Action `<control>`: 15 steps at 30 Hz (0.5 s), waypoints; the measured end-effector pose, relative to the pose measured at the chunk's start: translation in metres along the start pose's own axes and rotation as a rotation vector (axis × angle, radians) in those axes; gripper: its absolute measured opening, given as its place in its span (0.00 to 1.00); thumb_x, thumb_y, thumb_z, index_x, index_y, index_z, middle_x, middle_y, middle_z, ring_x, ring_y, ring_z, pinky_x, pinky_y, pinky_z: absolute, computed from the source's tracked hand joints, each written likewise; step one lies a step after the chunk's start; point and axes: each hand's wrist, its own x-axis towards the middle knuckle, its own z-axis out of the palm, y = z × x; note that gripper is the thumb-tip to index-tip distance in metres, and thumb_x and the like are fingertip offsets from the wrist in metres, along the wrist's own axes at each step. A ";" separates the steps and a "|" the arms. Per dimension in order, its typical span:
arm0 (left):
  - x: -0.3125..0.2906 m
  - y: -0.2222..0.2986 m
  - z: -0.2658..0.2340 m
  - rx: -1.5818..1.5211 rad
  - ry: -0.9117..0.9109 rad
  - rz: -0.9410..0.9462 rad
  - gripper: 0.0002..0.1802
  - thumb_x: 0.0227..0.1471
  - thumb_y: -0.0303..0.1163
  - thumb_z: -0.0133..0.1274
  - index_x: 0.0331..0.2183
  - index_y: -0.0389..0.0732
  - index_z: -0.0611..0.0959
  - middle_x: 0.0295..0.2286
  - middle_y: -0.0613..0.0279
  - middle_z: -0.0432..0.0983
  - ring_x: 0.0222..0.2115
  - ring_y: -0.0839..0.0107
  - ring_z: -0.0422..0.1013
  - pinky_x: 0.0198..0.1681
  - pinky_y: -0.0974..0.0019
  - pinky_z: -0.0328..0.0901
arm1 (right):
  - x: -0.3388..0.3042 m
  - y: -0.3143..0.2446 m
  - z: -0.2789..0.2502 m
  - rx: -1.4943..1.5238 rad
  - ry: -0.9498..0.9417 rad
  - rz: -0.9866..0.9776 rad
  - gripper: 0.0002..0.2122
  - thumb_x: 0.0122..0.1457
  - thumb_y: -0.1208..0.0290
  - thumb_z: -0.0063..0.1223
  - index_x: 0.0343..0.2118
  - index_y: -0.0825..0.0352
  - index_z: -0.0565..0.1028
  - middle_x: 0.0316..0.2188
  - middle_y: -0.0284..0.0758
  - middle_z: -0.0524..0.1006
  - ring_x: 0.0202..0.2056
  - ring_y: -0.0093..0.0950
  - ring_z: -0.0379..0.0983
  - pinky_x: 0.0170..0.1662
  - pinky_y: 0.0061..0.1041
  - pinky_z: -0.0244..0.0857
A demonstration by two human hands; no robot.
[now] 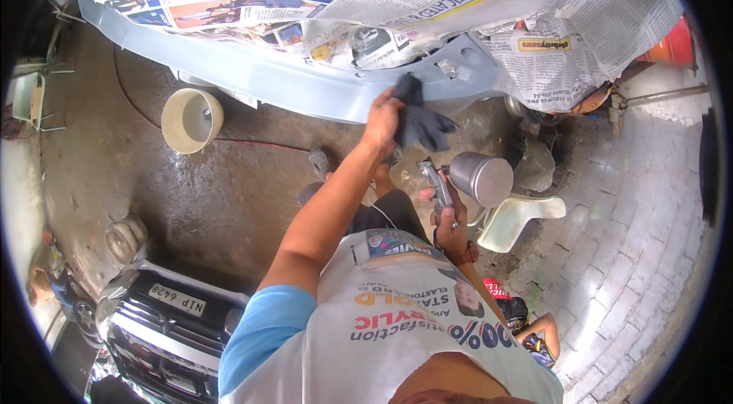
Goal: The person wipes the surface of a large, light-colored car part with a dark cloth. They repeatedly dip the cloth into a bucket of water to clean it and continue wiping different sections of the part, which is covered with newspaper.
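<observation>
My left hand (382,120) is closed around a dark cloth (421,120), which hangs loosely and is slightly blurred. It is held up at the near edge of a smooth light-grey car body panel (305,91), close to the panel's right part. Whether the cloth touches the panel, I cannot tell. Lower and to the right, in front of my torso, my right hand (450,219) grips a metal spray gun (436,181) with a round grey paint cup (487,181) at its side. The gun is apart from the panel. Some of the right fingers are hidden behind it.
Newspaper sheets (427,3) cover the area beyond the panel. A cream bucket (174,127) stands on the wet floor, with a thin red hose (263,146) near it. A pale plastic chair (515,222) is at my right. Behind me are a black vehicle (164,328) and another person (540,335).
</observation>
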 end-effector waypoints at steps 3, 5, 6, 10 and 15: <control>0.029 -0.008 -0.031 -0.123 0.249 0.030 0.24 0.57 0.23 0.40 0.54 0.31 0.76 0.43 0.47 0.80 0.41 0.54 0.81 0.45 0.51 0.78 | 0.000 -0.009 -0.001 -0.042 0.010 0.023 0.42 0.70 0.34 0.35 0.71 0.70 0.64 0.42 0.36 0.82 0.26 0.16 0.68 0.25 0.18 0.62; 0.044 -0.004 -0.037 -0.088 0.225 -0.048 0.22 0.58 0.23 0.39 0.52 0.31 0.77 0.42 0.47 0.80 0.39 0.54 0.81 0.43 0.50 0.79 | -0.004 -0.010 -0.003 -0.073 0.020 0.038 0.44 0.70 0.31 0.32 0.71 0.72 0.63 0.41 0.37 0.82 0.27 0.17 0.70 0.26 0.19 0.63; 0.045 0.005 -0.029 -0.090 0.157 -0.096 0.21 0.58 0.23 0.39 0.52 0.32 0.76 0.42 0.47 0.80 0.38 0.54 0.81 0.43 0.50 0.80 | -0.005 -0.010 -0.004 -0.086 0.028 0.040 0.44 0.70 0.31 0.32 0.71 0.72 0.63 0.41 0.37 0.82 0.27 0.16 0.69 0.25 0.19 0.63; 0.043 0.023 0.009 0.050 0.071 -0.137 0.21 0.60 0.23 0.39 0.53 0.32 0.76 0.41 0.47 0.80 0.36 0.53 0.82 0.39 0.52 0.80 | -0.006 -0.009 -0.001 -0.078 0.042 0.027 0.44 0.70 0.31 0.32 0.70 0.72 0.64 0.41 0.37 0.82 0.26 0.16 0.69 0.25 0.19 0.63; -0.001 0.022 0.057 0.013 0.009 -0.009 0.29 0.63 0.23 0.41 0.64 0.27 0.68 0.45 0.49 0.81 0.40 0.60 0.82 0.44 0.59 0.78 | -0.004 -0.014 0.001 -0.077 0.025 0.033 0.43 0.70 0.33 0.33 0.70 0.72 0.64 0.41 0.35 0.82 0.26 0.16 0.68 0.25 0.20 0.63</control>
